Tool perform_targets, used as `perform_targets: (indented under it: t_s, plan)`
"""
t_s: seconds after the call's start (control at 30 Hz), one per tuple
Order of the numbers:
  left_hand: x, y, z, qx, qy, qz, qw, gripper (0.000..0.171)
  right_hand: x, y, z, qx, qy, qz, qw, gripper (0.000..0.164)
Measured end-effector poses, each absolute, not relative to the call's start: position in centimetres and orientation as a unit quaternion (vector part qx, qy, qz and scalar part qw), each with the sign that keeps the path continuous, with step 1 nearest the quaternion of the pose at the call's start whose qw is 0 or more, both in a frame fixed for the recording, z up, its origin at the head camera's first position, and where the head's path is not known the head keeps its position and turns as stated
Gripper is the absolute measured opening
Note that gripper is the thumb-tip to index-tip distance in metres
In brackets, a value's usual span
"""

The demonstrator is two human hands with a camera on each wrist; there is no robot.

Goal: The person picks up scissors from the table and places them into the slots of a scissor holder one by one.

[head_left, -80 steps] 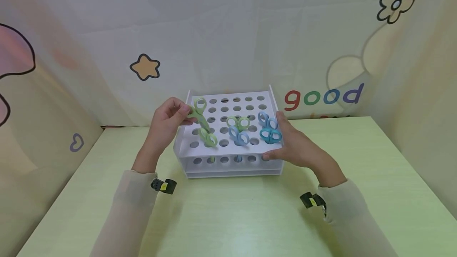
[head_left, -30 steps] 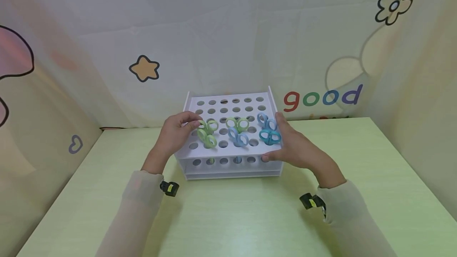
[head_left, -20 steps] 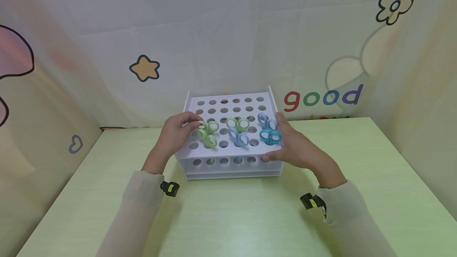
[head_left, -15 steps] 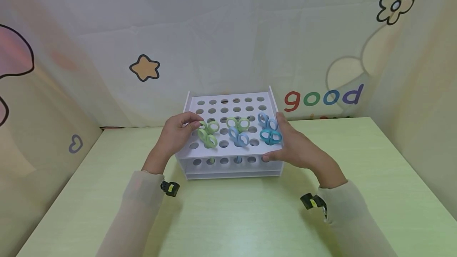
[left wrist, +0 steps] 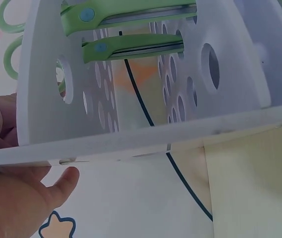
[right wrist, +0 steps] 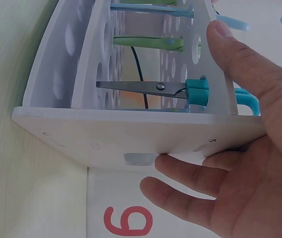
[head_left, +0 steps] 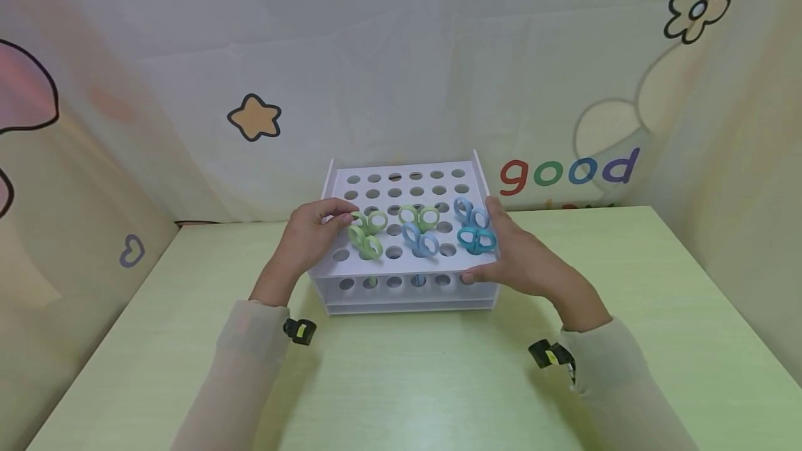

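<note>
A white rack (head_left: 394,268) with rows of round holes stands on the table, several scissors upright in it with their handles up. My left hand (head_left: 308,232) is at its left side, thumb and index finger pinching one loop of the rear green scissors (head_left: 376,221). Just in front are other green scissors (head_left: 371,248). Green scissors (head_left: 429,217) and light blue scissors (head_left: 429,245) stand mid-rack. My right hand (head_left: 525,252) grips the rack's right side, thumb at the front, beside light blue scissors (head_left: 464,207) and teal scissors (head_left: 486,239). Their teal handle and blade (right wrist: 196,91) show in the right wrist view.
The pale green table (head_left: 426,374) extends in front and to both sides of the rack. Close behind it hangs a printed cloth (head_left: 401,89) with a star and the word "good". Dark wrist cameras (head_left: 301,331) sit at both cuffs.
My left hand has lowered the green scissors from above the rack into a hole behind the front green pair, moving slightly right. Over the last second both hands stay almost still.
</note>
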State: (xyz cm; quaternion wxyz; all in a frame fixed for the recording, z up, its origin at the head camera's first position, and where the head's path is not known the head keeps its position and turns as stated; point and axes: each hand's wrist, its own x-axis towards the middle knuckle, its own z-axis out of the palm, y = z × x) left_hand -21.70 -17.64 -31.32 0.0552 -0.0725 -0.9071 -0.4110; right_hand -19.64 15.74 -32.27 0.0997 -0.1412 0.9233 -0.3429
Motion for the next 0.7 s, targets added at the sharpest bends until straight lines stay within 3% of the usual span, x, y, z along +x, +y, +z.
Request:
perform_targets:
  t_s: [0.2, 0.53, 0.7]
  plan:
    - [-21.1, -17.6, -31.2, -0.066, -0.911, -0.404, 0.049, 0.031, -19.6, 15.7, -32.2, -0.142, 0.923, -0.345, 0.1, 0.133]
    - [-19.4, -18.6, -32.2, -0.093, -0.918, -0.372, 0.103, 0.043, -19.4, 15.5, -32.1, -0.145, 0.919, -0.353, 0.098, 0.134]
    - [-18.3, -19.0, -32.9, -0.105, -0.936, -0.327, 0.079, 0.057, -19.0, 15.7, -31.8, -0.147, 0.924, -0.339, 0.096, 0.133]
